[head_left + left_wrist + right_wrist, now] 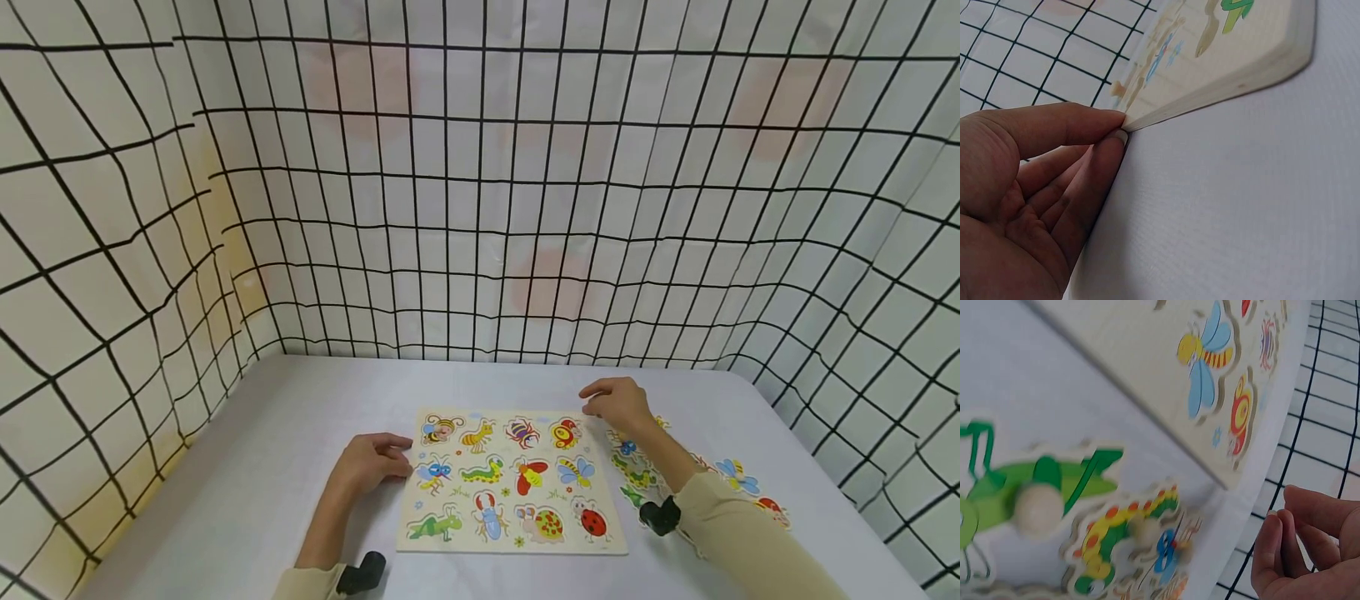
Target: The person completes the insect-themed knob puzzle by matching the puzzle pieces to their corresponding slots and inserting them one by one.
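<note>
A wooden insect puzzle board (498, 500) lies flat on the table, with bug pictures in shaped recesses. My left hand (370, 462) is at its left edge. In the left wrist view, the thumb (1079, 122) and a fingertip touch that edge. Above the board's far right corner, my right hand (618, 404) hovers with loosely bent fingers and nothing visible between them. Under and beside the right forearm lie loose knobbed pieces, among them a green grasshopper piece (1016, 481), a caterpillar piece (1100, 547), a blue-winged insect piece (737, 477) and a ladybug piece (772, 508).
The white table (300, 400) is bounded at the back and sides by white walls with a black grid (480, 208). The right forearm (738, 517) hides part of the scattered pieces.
</note>
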Demonstrator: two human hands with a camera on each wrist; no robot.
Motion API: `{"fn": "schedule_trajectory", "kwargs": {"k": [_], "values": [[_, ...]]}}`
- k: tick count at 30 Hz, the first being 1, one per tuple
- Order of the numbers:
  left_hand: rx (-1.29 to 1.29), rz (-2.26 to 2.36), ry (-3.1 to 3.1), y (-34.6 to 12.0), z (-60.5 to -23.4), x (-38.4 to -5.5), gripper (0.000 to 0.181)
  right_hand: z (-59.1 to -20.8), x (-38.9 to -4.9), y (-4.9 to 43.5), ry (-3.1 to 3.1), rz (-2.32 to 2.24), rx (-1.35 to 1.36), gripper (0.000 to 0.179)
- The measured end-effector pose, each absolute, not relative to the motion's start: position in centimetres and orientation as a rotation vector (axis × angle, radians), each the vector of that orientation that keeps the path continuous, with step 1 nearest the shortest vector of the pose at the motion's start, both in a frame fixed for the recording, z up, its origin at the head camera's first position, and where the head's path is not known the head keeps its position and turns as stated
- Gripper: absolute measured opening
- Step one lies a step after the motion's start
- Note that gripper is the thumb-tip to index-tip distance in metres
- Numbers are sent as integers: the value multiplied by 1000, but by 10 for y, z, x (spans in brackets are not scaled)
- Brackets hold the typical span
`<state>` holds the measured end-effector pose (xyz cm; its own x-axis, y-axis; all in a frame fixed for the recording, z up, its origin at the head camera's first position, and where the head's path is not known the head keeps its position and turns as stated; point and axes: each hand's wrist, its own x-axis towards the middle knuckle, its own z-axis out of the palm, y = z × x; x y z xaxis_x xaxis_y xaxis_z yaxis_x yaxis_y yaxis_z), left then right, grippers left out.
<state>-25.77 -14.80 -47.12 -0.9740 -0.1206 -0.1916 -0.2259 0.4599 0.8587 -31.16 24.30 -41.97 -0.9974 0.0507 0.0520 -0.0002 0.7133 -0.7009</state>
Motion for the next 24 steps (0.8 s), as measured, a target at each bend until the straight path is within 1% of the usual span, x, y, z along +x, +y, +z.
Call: {"fn": "schedule_trajectory", "kwargs": {"k": [9,24], "values": [[-297,1563,2598,-147,-471,-257,39,-414,-305,282,-2858,1096,-83,31],[-307,1570,2588,-148,-471,-255,39,-431,-304,316,-2869,1015,-231,35]]}}
